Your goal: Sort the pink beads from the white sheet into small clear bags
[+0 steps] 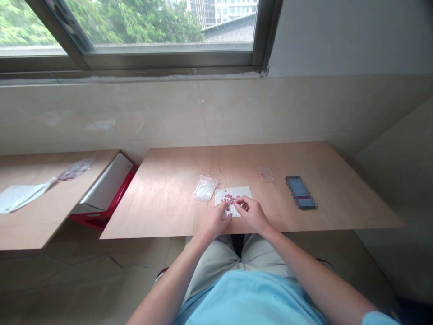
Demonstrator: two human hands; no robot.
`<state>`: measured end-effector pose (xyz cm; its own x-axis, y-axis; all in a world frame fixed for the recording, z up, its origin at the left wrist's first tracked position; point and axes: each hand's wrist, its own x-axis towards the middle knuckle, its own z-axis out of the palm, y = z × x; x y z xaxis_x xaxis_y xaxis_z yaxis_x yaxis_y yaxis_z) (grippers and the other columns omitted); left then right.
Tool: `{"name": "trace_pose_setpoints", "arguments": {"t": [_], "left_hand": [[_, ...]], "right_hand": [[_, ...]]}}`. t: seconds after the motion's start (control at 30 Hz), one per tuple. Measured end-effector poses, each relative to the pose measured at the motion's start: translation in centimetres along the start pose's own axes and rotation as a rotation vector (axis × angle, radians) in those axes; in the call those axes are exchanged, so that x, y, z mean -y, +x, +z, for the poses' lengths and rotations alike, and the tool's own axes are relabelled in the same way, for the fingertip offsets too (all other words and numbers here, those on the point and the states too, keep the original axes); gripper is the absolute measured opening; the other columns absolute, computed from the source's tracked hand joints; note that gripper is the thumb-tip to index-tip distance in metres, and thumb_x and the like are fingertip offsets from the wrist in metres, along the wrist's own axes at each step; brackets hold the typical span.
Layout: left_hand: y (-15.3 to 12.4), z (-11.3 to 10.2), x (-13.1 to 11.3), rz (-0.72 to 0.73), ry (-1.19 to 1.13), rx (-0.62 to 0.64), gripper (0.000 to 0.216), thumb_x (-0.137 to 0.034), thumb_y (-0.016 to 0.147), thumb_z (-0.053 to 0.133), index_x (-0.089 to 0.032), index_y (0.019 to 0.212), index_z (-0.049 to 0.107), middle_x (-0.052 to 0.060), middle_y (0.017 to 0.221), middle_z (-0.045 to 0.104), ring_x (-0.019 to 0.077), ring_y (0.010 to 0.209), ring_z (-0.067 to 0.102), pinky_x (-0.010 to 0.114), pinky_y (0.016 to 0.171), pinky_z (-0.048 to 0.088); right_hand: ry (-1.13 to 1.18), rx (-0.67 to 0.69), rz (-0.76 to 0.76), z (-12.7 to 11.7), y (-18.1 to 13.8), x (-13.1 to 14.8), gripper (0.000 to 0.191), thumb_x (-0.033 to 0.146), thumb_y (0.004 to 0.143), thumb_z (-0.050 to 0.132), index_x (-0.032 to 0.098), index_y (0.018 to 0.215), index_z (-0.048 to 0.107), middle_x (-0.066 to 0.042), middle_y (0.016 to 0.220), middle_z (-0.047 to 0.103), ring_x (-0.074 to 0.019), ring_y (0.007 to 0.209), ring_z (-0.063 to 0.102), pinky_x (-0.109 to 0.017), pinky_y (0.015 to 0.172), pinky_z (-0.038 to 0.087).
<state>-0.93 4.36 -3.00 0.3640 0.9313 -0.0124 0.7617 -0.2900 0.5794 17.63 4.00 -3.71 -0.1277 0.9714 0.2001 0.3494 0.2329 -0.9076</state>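
Observation:
Many small red beads (230, 198) lie in a loose pile on a white sheet (244, 191) near the table's front edge. My left hand (216, 220) is at the sheet's lower left corner, thumb and fingers curled together beside the beads. From the right, my right hand (253, 214) reaches over the sheet with thumb and fingertips pinched close to the pile. What either hand holds is too small and too covered to make out. Left of the sheet is a clear plastic bag (205, 188). Farther back lies a small clear bag (267, 175) with a few red bits inside.
On the right of the wooden table (176, 194) lies a blurred-out dark, phone-shaped object (301, 192). A second table (43, 221) at the left holds white cloth or paper (25, 195) and a plastic packet (76, 169). Between the tables stands something red (101, 219) below a white panel.

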Motion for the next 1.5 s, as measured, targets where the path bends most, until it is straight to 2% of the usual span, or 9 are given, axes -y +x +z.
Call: {"name": "trace_pose_setpoints", "arguments": {"t": [0.1, 0.2, 0.33, 0.5, 0.77, 0.9, 1.17, 1.37, 1.5], "left_hand": [[-0.1, 0.1, -0.3, 0.021, -0.049, -0.011, 0.007, -0.025, 0.086, 0.056, -0.02, 0.092, 0.058, 0.004, 0.087, 0.067, 0.0204, 0.077, 0.062, 0.029, 0.065, 0.04], [0.0, -0.1, -0.5, -0.01, -0.208, -0.035, 0.013, -0.031, 0.088, 0.059, -0.019, 0.092, 0.06, 0.003, 0.084, 0.066, 0.019, 0.076, 0.062, 0.03, 0.069, 0.045], [0.4, -0.9, -1.0, -0.07, -0.674, 0.005, 0.028, -0.043, 0.093, 0.058, -0.016, 0.101, 0.065, 0.007, 0.093, 0.07, 0.0204, 0.087, 0.067, 0.034, 0.083, 0.052], [0.7, -1.8, -1.5, -0.135, -1.126, 0.109, 0.041, -0.049, 0.095, 0.056, -0.013, 0.112, 0.069, 0.013, 0.105, 0.072, 0.0251, 0.102, 0.068, 0.042, 0.095, 0.053], [0.5, -2.1, -1.9, -0.185, -1.341, 0.155, 0.04, -0.049, 0.094, 0.057, -0.015, 0.112, 0.069, 0.015, 0.113, 0.071, 0.0261, 0.102, 0.067, 0.043, 0.09, 0.056], [0.5, -2.4, -2.1, -0.157, -1.201, 0.129, 0.04, -0.05, 0.094, 0.057, -0.014, 0.109, 0.069, 0.013, 0.104, 0.071, 0.0239, 0.096, 0.068, 0.04, 0.089, 0.055], [0.5, -1.6, -0.9, -0.075, -0.694, -0.051, 0.023, -0.04, 0.09, 0.062, -0.018, 0.091, 0.052, 0.004, 0.094, 0.06, 0.0172, 0.09, 0.062, 0.032, 0.082, 0.053], [0.4, -0.8, 0.2, 0.005, -0.178, -0.121, 0.02, -0.037, 0.09, 0.06, -0.02, 0.092, 0.052, 0.002, 0.089, 0.059, 0.0186, 0.083, 0.057, 0.031, 0.074, 0.046], [0.4, -0.2, 0.6, -0.004, -0.053, -0.113, 0.021, -0.037, 0.089, 0.062, -0.02, 0.098, 0.054, 0.004, 0.092, 0.063, 0.0217, 0.085, 0.061, 0.032, 0.072, 0.044]], "right_hand": [[0.022, 0.099, -0.051, -0.1, -0.2, 0.6, 0.018, 0.034, 0.094, 0.058, 0.022, 0.099, 0.071, -0.004, 0.095, 0.073, -0.0153, 0.07, 0.064, -0.027, 0.067, 0.052], [-0.023, 0.042, -0.022, -1.2, 0.4, -0.3, 0.02, 0.034, 0.093, 0.058, 0.022, 0.1, 0.073, -0.005, 0.096, 0.074, -0.0158, 0.07, 0.064, -0.027, 0.066, 0.052], [-0.051, -0.04, 0.065, -2.5, 1.3, -2.0, 0.024, 0.037, 0.093, 0.057, 0.02, 0.096, 0.073, -0.005, 0.086, 0.074, -0.0163, 0.066, 0.063, -0.026, 0.06, 0.05], [-0.042, 0.029, 0.038, -2.1, 1.0, -1.8, 0.026, 0.038, 0.094, 0.056, 0.02, 0.099, 0.074, -0.005, 0.091, 0.075, -0.0164, 0.069, 0.064, -0.026, 0.063, 0.051], [-0.015, 0.131, -0.002, -1.5, 0.4, -0.5, 0.022, 0.034, 0.096, 0.056, 0.022, 0.098, 0.074, -0.003, 0.091, 0.076, -0.0166, 0.072, 0.066, -0.026, 0.067, 0.051], [-0.058, 0.113, -0.026, -1.7, 0.4, -1.1, 0.021, 0.031, 0.096, 0.055, 0.022, 0.099, 0.074, -0.003, 0.094, 0.076, -0.0158, 0.071, 0.066, -0.026, 0.069, 0.051], [-0.463, 0.102, 0.042, -2.5, 0.8, -4.7, 0.012, 0.018, 0.088, 0.061, 0.02, 0.094, 0.071, -0.004, 0.087, 0.072, -0.0175, 0.076, 0.064, -0.026, 0.071, 0.045], [-0.498, 0.188, -0.019, -2.1, 0.5, -4.0, 0.023, 0.017, 0.092, 0.058, 0.023, 0.109, 0.072, -0.006, 0.107, 0.071, -0.0176, 0.092, 0.066, -0.025, 0.083, 0.047], [-0.539, 0.219, -0.019, -2.0, 0.5, -3.7, 0.021, 0.019, 0.095, 0.056, 0.023, 0.109, 0.071, -0.005, 0.108, 0.069, -0.0178, 0.096, 0.066, -0.025, 0.086, 0.046]]}}
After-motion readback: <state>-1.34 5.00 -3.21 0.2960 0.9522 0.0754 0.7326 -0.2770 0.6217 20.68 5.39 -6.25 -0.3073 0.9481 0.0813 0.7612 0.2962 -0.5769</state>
